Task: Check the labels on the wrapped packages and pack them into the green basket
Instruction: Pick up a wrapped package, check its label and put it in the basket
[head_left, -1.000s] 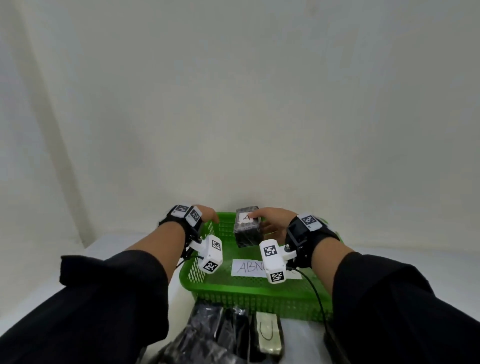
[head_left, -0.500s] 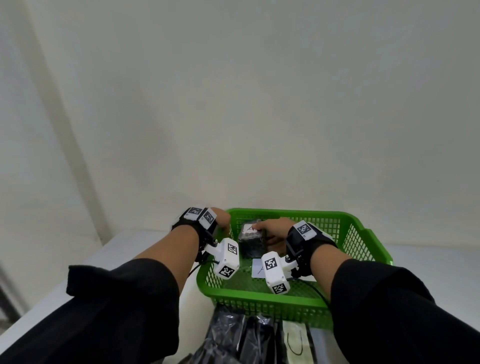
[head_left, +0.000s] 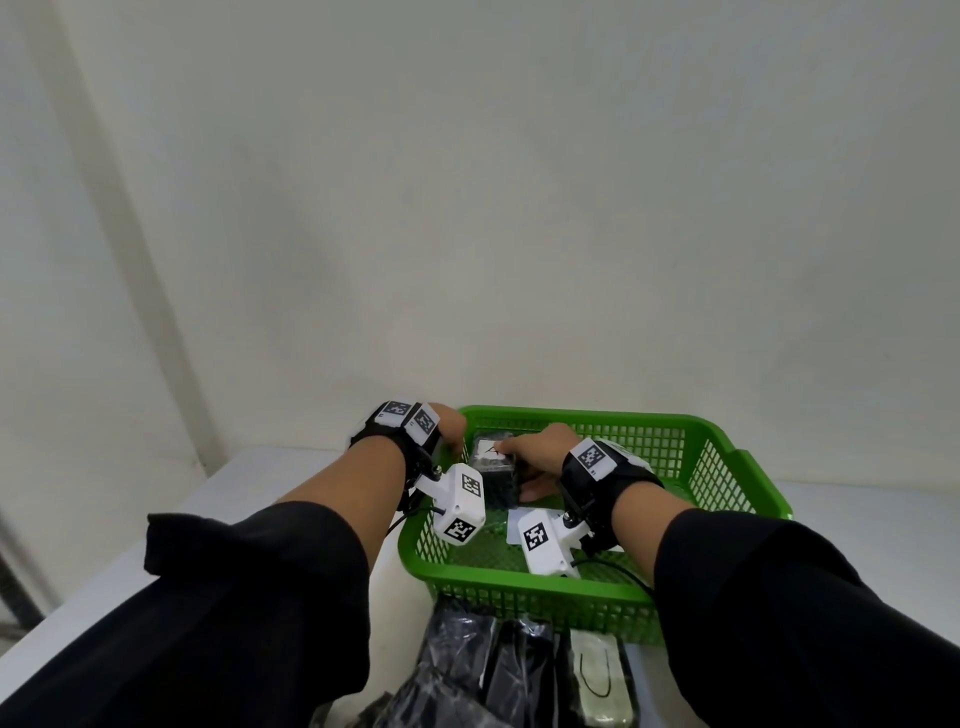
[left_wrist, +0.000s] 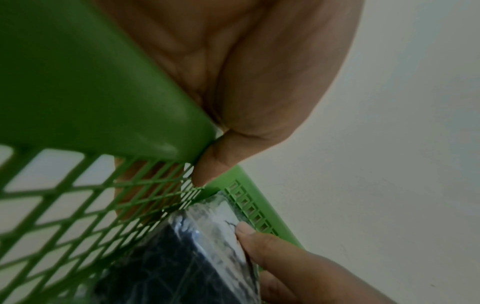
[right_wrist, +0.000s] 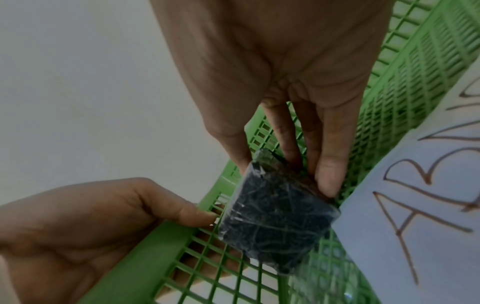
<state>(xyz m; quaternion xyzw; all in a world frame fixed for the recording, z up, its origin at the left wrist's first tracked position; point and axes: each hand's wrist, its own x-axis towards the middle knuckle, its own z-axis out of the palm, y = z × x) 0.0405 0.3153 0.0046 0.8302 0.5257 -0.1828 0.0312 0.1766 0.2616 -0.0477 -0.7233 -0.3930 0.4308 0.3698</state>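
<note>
A green mesh basket (head_left: 727, 467) stands on the white table. My right hand (head_left: 540, 457) holds a black wrapped package (head_left: 496, 480) with a white label on top, low in the basket's far left corner. In the right wrist view the fingers (right_wrist: 327, 176) and thumb pinch the package (right_wrist: 275, 226) by its sides. My left hand (head_left: 452, 426) grips the basket's left rim, thumb inside against the mesh (left_wrist: 207, 170). In the left wrist view the package (left_wrist: 197, 246) lies just inside the basket wall (left_wrist: 91, 102).
A white paper sheet with handwritten letters (right_wrist: 428, 216) lies on the basket floor. Several more black wrapped packages (head_left: 467, 670) and one with a pale label (head_left: 597, 675) lie on the table in front of the basket. A plain wall stands behind.
My right hand has lowered the package from above the rim down into the basket's far left corner. My left hand has stayed on the left rim; the head view has shifted.
</note>
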